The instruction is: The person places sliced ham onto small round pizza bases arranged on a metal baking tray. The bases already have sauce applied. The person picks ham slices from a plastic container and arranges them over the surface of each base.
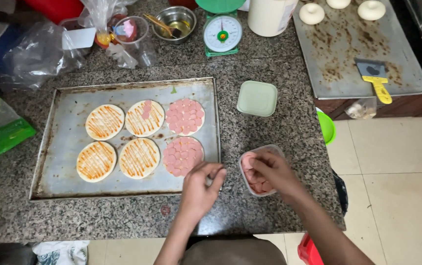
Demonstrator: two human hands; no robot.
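Two hands are working sausage slices onto small pizza bases at a granite worktop.

The right hand [270,169] is dipping curled fingers into a clear plastic tub of pink sausage slices [256,182] near the worktop's front edge; whether it grips a slice cannot be told. The left hand [202,185] is hovering at the front right corner of the metal baking tray [63,186], fingertips pinched together, contents unclear. Six sauced bases [139,157] are lying on the tray, two fully covered in slices. A pale green lid [257,98] is resting beside the tray.
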